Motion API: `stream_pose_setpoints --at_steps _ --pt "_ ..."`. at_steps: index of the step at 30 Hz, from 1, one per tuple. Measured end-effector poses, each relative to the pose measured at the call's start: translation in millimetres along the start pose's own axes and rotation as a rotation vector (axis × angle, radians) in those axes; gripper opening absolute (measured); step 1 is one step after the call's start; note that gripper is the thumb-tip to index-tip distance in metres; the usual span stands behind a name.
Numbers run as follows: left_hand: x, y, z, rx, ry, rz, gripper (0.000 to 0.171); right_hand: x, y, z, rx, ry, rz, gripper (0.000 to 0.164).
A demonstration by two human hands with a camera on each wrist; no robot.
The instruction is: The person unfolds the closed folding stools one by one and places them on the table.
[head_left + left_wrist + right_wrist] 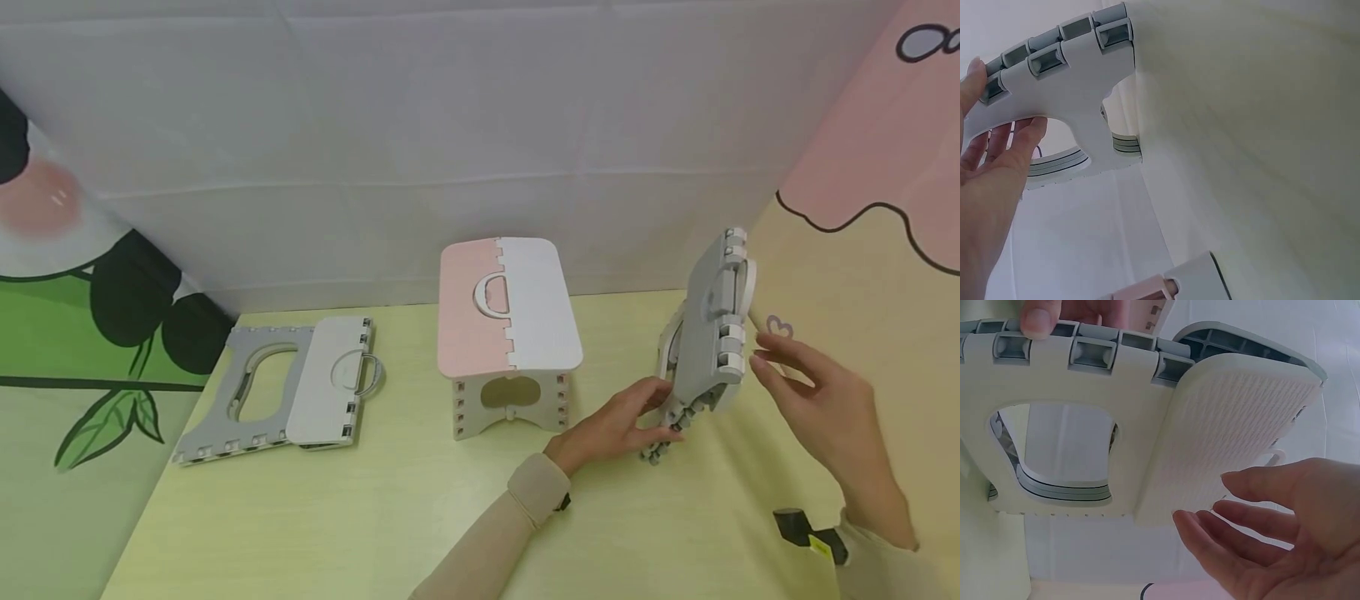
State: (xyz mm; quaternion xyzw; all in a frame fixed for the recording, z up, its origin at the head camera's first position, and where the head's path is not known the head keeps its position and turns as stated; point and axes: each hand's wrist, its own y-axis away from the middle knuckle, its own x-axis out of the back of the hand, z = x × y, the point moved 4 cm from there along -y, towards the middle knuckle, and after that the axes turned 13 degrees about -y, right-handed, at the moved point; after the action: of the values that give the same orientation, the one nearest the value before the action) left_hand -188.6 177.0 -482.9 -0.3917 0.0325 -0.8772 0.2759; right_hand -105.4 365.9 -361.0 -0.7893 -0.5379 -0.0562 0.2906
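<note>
Over at the right side of the table [337,533], a grey-and-white folding step stool [705,317] is tipped up on edge, part-folded; the left hand [615,425] has it clamped by a leg panel, thumb over the hinged edge and fingers through the cut-out; the right hand [832,408] sits just beside the seat side, thumb and fingers apart, and whether a fingertip touches I cannot tell; I'd judge the step in hand to be folding or unfolding this stool, which way I can't say; the next move seems to call for a right-hand hold on the seat while the left steadies the leg; a pink-and-white folding step stool [540,308] stands unfolded mid-table, and a second grey-and-white one [322,408] lies flat at the left; I see no readable brand, and the yellow label [821,547] by the right cuff is too small to read.
</note>
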Motion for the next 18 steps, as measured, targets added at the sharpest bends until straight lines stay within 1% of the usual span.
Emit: stream_pose_setpoints --at_steps 7,12,18 --pt "0.7 -0.3 0.6 0.011 -0.015 -0.005 0.053 -3.4 8.2 11.1 -0.02 -0.017 -0.031 0.033" --pt "0.4 -0.6 -0.3 0.016 -0.033 -0.005 0.054 -6.8 14.5 18.2 -0.035 -0.009 -0.058 0.034" --pt "-0.1 -0.7 -0.2 0.011 -0.041 -0.001 0.055 -10.2 22.6 26.1 -0.045 -0.01 -0.067 0.033"
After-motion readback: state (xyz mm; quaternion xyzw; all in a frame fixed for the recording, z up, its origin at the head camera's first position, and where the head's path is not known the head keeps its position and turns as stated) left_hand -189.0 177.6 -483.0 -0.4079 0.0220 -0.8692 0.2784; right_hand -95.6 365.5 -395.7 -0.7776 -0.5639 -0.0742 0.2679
